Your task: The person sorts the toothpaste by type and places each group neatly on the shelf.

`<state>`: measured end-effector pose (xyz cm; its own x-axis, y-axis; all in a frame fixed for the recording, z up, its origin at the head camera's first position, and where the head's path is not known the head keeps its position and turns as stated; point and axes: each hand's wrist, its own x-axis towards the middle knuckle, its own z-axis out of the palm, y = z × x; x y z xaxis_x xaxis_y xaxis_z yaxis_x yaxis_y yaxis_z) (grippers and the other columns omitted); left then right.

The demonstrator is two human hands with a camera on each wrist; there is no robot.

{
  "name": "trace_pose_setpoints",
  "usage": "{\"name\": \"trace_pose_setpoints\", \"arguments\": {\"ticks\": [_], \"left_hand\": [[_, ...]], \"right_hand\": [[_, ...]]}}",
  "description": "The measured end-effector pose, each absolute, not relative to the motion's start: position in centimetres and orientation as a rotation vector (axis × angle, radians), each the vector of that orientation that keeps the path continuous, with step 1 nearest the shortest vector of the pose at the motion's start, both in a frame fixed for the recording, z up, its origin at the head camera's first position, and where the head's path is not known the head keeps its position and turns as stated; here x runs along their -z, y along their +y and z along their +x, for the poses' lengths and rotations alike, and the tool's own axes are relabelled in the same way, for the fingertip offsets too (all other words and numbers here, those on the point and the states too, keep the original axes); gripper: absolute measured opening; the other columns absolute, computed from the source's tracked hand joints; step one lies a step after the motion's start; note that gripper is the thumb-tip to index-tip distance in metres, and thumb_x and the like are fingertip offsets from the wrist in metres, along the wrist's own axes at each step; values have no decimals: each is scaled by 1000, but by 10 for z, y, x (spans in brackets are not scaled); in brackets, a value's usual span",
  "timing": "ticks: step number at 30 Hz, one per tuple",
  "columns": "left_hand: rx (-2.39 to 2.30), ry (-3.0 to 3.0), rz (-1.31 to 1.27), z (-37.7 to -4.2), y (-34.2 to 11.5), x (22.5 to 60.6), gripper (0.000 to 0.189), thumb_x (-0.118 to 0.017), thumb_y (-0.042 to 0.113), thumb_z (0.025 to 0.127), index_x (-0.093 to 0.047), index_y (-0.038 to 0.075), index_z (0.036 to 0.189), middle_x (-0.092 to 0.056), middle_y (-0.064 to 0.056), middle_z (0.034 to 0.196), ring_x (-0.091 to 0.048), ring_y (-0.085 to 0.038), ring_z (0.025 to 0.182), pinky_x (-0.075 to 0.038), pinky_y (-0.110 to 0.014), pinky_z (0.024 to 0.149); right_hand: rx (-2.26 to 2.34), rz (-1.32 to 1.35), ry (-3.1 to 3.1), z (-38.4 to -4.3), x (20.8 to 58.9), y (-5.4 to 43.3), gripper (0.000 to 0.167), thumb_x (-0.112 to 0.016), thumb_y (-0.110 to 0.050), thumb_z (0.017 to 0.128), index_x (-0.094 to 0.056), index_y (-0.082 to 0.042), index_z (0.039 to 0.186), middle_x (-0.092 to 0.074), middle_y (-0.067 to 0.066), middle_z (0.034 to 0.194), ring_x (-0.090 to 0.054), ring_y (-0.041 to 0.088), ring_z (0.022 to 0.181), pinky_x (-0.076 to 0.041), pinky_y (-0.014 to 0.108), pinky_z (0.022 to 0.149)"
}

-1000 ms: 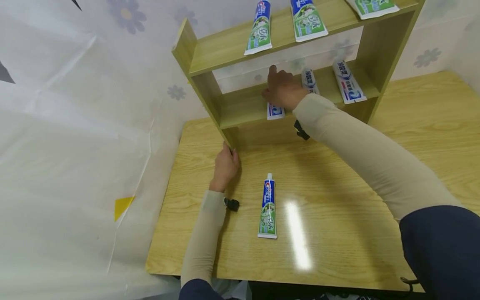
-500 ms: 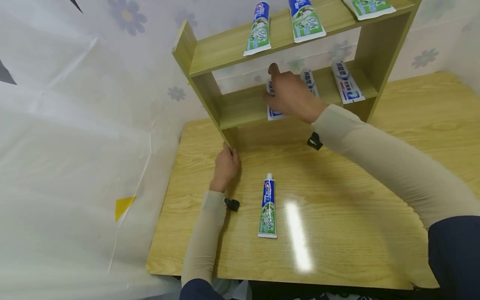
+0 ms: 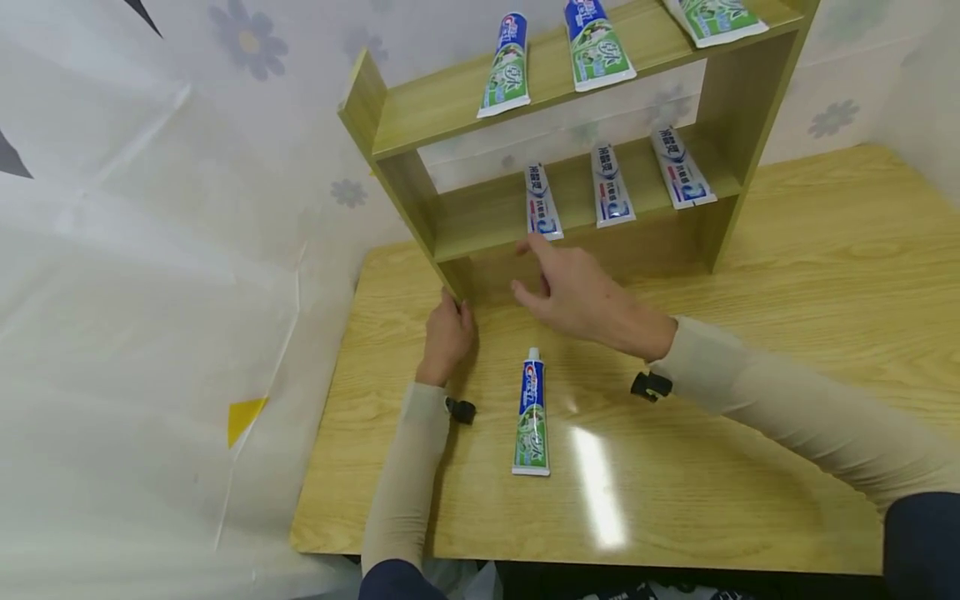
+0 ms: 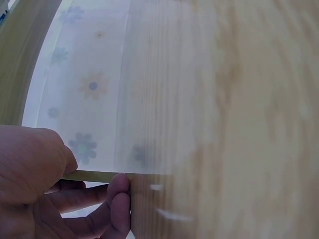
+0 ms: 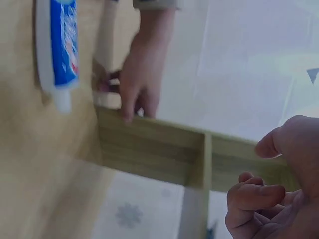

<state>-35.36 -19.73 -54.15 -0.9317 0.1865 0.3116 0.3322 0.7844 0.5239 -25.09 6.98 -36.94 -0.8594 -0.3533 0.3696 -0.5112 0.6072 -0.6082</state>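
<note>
My left hand (image 3: 448, 337) grips the lower left side panel of a wooden shelf (image 3: 480, 225); in the left wrist view thumb and fingers pinch its edge (image 4: 94, 176). Just in front of the middle board is my right hand (image 3: 588, 292), fingers loosely bent and holding nothing. Its fingertips overlap the lower end of a white-and-blue toothpaste tube (image 3: 542, 204). Two matching tubes, one central (image 3: 612, 187) and one at the right (image 3: 681, 171), lie beside it on that board. A blue-and-green toothpaste tube (image 3: 531, 417) lies on the table, cap toward the shelf.
Three blue-and-green toothpaste tubes, left (image 3: 505, 71), middle (image 3: 596, 46) and right (image 3: 712, 21), lie on the top board. The wooden table (image 3: 352, 467) carries the shelf at its back, against a flower-patterned wall (image 3: 262, 150).
My right hand has come off the left tube on the middle board and drawn back toward me, leaving that tube in place. My left hand keeps its grip on the shelf.
</note>
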Motion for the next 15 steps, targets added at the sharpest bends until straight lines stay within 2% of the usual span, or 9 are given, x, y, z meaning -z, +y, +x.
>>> {"name": "trace_pose_setpoints", "arguments": {"ticks": [1,5,8,10,13,15], "left_hand": [[880,-2725,-399,-359,-200,549,25,-44,26,114,-53,3,118,-58,-10,74,-54,-24,60,-46,-44,54],[899,-2724,-407,-350,-199,534,27,-45,22,114,-54,-2,121,-64,-19,79,-60,-31,63,-50,-51,56],[885,-2734,-403,-345,-199,528,29,-44,23,115,-54,-4,122,-65,-22,81,-60,-31,63,-50,-49,55],[879,-2731,-405,-343,-201,527,31,-42,26,116,-54,-2,122,-66,-20,80,-61,-29,63,-50,-47,55],[914,-2737,-412,-334,-196,515,28,-45,20,114,-55,-6,122,-68,-25,82,-65,-35,66,-53,-54,58],[904,-2723,-423,-336,-194,520,27,-47,17,113,-55,-7,120,-67,-26,80,-64,-38,65,-52,-56,58]], "right_hand": [[-1106,724,-2635,-247,375,67,44,-69,-19,105,-55,-1,143,-57,0,66,-48,12,49,-38,26,48],[-1110,733,-2764,-231,400,55,55,-72,-22,105,-50,1,150,-52,-3,61,-43,9,45,-34,22,45],[-1045,689,-2980,-217,421,43,77,-73,-36,105,-38,4,161,-50,-4,58,-42,9,43,-33,22,43],[-991,632,-3139,-208,436,35,92,-72,-47,105,-28,5,167,-56,-1,61,-48,11,45,-37,24,44],[-854,549,-3298,-194,457,23,104,-71,-57,102,-23,5,169,-69,11,78,-61,18,58,-47,30,50],[-784,509,-3311,-188,468,17,102,-73,-57,101,-26,5,167,-73,22,95,-68,25,69,-54,35,56]]}}
